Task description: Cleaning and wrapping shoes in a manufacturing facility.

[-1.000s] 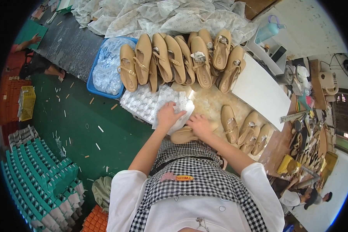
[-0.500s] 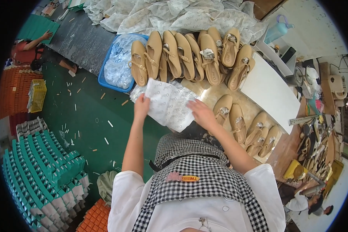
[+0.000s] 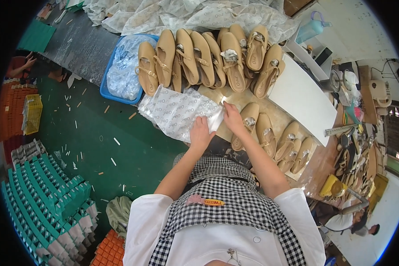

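Observation:
White printed wrapping paper (image 3: 177, 111) lies in a loose stack at the table's near edge, in front of the row of tan shoes. My left hand (image 3: 201, 134) rests on the paper's near right part, fingers stretched over it. At the paper's right edge my right hand (image 3: 232, 117) is closed, with that edge pinched between thumb and fingers. Tan closed-toe slip-on shoes with buckled straps (image 3: 202, 60) stand close together just beyond the paper. Several more tan shoes (image 3: 266, 135) lie on the table right of my right hand, some with crumpled stuffing inside.
A blue tray (image 3: 104, 86) of clear plastic bags stands left of the shoes. Crumpled printed sheets (image 3: 186, 17) lie behind them. A white board (image 3: 303, 97) and a box with a bottle (image 3: 312, 31) are at right. Stacked green boxes (image 3: 44, 195) stand on the floor; a person is far left.
My left hand has moved right and down from the sheet's left corner onto the paper. My right hand now pinches the right edge. The raised sheet has come down flatter.

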A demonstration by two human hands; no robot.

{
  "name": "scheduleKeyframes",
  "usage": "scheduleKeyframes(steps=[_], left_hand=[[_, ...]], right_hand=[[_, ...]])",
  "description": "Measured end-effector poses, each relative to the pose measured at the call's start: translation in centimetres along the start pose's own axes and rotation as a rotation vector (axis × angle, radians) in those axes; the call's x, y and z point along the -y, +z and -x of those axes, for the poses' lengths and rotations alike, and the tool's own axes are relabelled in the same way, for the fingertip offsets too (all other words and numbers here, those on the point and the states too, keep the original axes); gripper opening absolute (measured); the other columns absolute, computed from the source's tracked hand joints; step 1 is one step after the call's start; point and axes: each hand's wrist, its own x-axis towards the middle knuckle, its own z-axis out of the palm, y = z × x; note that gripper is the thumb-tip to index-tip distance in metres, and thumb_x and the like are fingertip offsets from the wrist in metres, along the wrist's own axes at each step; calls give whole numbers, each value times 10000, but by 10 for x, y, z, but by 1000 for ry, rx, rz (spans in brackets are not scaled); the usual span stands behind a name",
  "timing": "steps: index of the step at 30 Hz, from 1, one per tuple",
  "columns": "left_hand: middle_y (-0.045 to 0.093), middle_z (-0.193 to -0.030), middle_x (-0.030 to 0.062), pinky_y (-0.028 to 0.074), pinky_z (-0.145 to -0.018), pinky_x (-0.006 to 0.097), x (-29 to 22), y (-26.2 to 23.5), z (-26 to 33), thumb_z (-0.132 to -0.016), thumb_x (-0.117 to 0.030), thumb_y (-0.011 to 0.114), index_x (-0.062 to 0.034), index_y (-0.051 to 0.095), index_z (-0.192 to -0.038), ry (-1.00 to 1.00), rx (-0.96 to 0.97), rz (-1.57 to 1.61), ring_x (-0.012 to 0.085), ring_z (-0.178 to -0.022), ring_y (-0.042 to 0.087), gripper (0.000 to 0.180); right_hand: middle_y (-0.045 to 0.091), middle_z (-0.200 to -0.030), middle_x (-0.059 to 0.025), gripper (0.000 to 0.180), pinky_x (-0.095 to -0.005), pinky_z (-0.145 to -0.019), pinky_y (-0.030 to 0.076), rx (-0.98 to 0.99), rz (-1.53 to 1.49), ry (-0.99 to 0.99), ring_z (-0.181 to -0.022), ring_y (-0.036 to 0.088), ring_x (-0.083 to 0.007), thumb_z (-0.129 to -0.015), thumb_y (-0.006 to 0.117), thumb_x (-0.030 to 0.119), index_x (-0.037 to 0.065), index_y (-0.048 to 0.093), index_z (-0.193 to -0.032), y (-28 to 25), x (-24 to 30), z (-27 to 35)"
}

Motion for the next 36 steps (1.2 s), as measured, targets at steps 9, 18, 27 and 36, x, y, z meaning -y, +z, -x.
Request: scheduleKeyframes(steps=[9, 18, 27, 36], left_hand=[[461, -1018, 133, 467, -760, 389, 0, 3, -7, -636, -210, 773, -16, 438, -1147, -7, -73, -104, 299, -972, 513, 641], [461, -1021, 158, 468, -754, 398, -1, 2, -6, -634, -234, 767, 3, 446, -1139, -9, -86, 7, 336, -948, 510, 644], [546, -936, 132, 484, -697, 403, 5, -51, -1, -736, -133, 668, -22, 542, -1048, -53, -169, 88, 348, -853, 577, 355], [651, -869, 15, 463, -679, 248, 20, -241, 18, -830, -68, 610, 39, 619, -1044, -96, 252, 880, 73, -761, 553, 240]], right_hand=[[609, -945, -176, 314, -398, -791, 475, 226, 141, 85, -928, 586, -332, -829, 551, 291, 38, 634, -997, -16, 40, -31], [660, -847, -145, 439, -395, -669, 514, 379, 362, 101, -772, 644, -309, -773, 628, 447, 33, 648, -918, -2, 47, -35], [555, -542, -34, 396, -254, -478, 439, 592, -289, 489, -475, 509, -131, -782, 657, 412, 37, 613, -664, -10, 62, -42], [639, -879, -20, 303, -214, -588, 433, 403, -526, -233, -676, 507, -83, -800, 695, 145, 15, 628, -1065, -82, 201, -46]])
